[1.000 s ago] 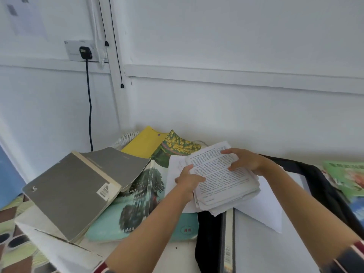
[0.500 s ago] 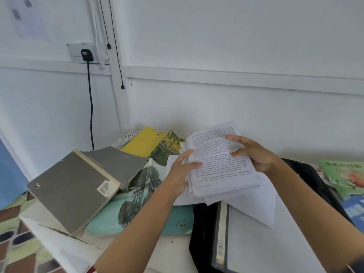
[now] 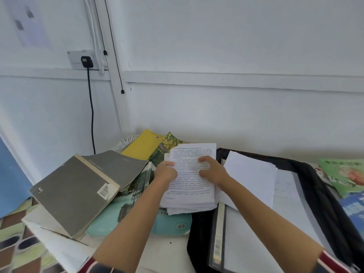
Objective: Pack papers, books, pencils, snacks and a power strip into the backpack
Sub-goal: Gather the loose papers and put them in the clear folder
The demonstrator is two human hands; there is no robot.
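Observation:
A stack of printed papers (image 3: 192,186) lies over the books beside the open black backpack (image 3: 319,186). My left hand (image 3: 165,173) grips the stack's left edge, and my right hand (image 3: 211,171) lies on the top sheet with curled fingers pinching it. Inside the backpack sit a white-covered book (image 3: 254,239) and loose white sheets (image 3: 254,174). To the left, a grey paperback (image 3: 76,191) leans on a teal tree-cover book (image 3: 130,209). A yellow book (image 3: 142,144) lies behind them.
Green and blue booklets (image 3: 346,176) lie at the right edge. A black cable hangs from a wall socket (image 3: 86,61) down behind the books. A patterned cloth (image 3: 17,245) covers the table's left corner. The white wall stands close behind.
The paper stack was raised and tilted toward me, then lowered and shifted left onto the books. Both hands moved left with it, uncovering the white sheets in the backpack.

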